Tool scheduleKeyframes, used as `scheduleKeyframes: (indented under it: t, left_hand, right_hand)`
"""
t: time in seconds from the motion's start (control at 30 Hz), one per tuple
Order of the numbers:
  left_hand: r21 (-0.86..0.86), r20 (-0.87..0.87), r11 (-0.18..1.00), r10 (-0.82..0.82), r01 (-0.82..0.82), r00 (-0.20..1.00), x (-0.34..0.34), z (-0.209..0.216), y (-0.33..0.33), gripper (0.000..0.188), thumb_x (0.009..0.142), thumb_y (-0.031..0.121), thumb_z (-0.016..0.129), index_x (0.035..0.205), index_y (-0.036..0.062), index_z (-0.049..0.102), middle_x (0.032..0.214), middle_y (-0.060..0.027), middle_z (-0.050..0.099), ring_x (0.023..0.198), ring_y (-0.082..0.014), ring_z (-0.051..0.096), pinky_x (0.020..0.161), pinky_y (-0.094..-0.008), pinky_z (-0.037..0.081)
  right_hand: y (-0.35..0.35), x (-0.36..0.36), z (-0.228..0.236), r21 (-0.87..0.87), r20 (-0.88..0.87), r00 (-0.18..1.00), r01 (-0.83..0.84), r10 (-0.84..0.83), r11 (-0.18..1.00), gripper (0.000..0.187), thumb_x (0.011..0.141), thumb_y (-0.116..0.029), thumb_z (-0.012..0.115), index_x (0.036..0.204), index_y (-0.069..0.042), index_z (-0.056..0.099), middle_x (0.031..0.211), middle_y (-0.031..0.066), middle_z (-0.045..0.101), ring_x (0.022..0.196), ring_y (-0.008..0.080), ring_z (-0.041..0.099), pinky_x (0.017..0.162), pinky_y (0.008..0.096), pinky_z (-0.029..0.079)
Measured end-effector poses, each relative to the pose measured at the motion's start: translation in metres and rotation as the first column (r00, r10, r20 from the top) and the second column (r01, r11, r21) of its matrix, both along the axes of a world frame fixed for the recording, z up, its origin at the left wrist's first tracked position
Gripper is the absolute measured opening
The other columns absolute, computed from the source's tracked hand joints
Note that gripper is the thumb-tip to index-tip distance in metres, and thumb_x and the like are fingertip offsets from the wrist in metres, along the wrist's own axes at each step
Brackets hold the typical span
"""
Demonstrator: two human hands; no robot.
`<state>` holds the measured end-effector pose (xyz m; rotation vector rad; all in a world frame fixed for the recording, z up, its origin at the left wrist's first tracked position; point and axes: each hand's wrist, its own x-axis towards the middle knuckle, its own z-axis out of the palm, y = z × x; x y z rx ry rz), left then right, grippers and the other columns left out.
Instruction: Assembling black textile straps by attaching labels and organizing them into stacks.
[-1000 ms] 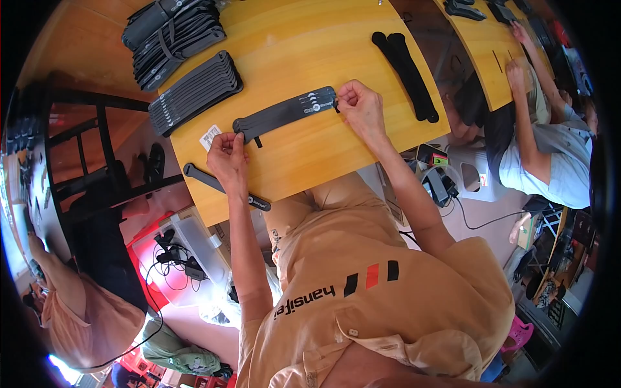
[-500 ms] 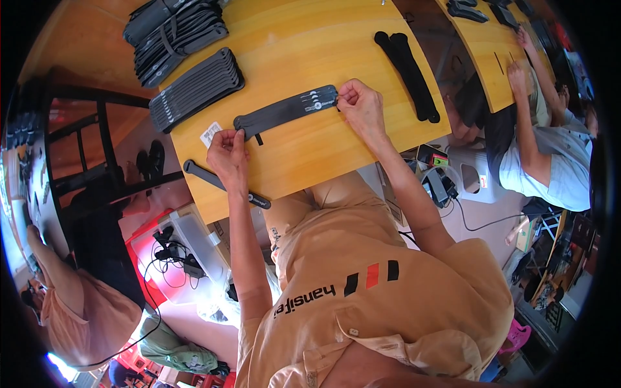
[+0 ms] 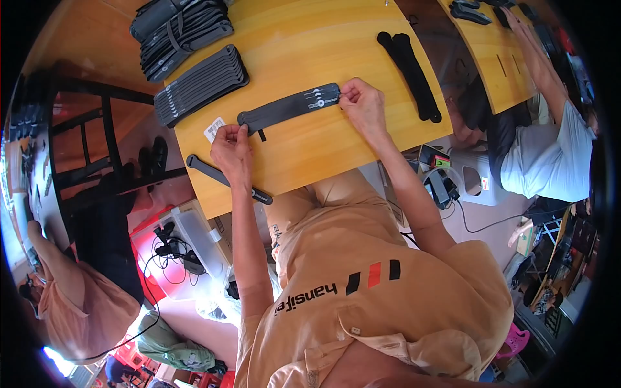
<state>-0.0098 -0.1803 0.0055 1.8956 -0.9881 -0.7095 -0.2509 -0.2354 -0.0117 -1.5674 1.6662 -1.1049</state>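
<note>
A flat black strap bundle (image 3: 288, 108) with white print lies across the wooden table before me. My left hand (image 3: 233, 154) pinches its left end between thumb and fingers. At its right end, my right hand (image 3: 363, 108) holds the other tip in a closed pinch. A short black tab pokes out below the bundle near my left hand. Beside that hand lies a small white printed label (image 3: 214, 129). A single narrow black strap (image 3: 226, 178) lies slantwise at the table's near left edge, partly behind my left wrist.
A neat stack of black straps (image 3: 202, 84) sits at the table's left, with a banded pile of straps (image 3: 181, 35) behind it. Two long black straps (image 3: 411, 77) lie at the right. Co-workers sit on both sides; a grey plastic stool (image 3: 475, 171) stands right of the table.
Both hands keep their pinch on the strap bundle, which has barely moved. The view has shifted slightly. The co-worker on the right reaches farther along the other table.
</note>
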Motion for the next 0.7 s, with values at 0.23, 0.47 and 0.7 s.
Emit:
scheduleKeyframes:
  t: [0.23,0.47,0.7]
  left_hand:
    - [0.025,0.037,1.0,0.002,-0.003,0.999,-0.002,-0.001,0.001,0.015,0.08,0.012,0.065,0.077,-0.0018,0.06,0.057,-0.0065,0.058,0.045,-0.0124,0.052,0.045,-0.026,0.041]
    - [0.051,0.173,0.999,-0.005,-0.003,0.985,0.004,-0.011,-0.003,0.016,0.076,0.014,0.067,0.076,-0.0001,0.06,0.058,-0.0088,0.058,0.053,-0.018,0.055,0.055,-0.0303,0.043]
    - [0.045,0.19,0.999,0.01,-0.019,0.982,0.008,-0.015,-0.004,0.015,0.075,0.013,0.067,0.074,0.0005,0.059,0.058,-0.0087,0.058,0.054,-0.02,0.056,0.056,-0.0319,0.044]
  right_hand:
    - [0.001,-0.002,-0.001,0.015,0.005,1.0,-0.018,0.018,1.0,0.008,0.066,0.0,0.063,0.073,-0.001,0.058,0.06,0.0086,0.058,0.054,0.0166,0.058,0.054,0.0277,0.048]
    - [-0.001,-0.002,-0.001,0.02,-0.002,1.0,-0.029,0.029,0.999,0.009,0.066,0.001,0.062,0.074,0.0,0.058,0.061,0.0098,0.059,0.056,0.0188,0.059,0.055,0.0299,0.048]
    - [0.001,-0.001,0.004,-0.031,-0.061,0.997,-0.038,0.036,0.999,0.008,0.066,0.001,0.062,0.072,0.001,0.057,0.063,0.0126,0.059,0.058,0.0245,0.06,0.056,0.0325,0.048]
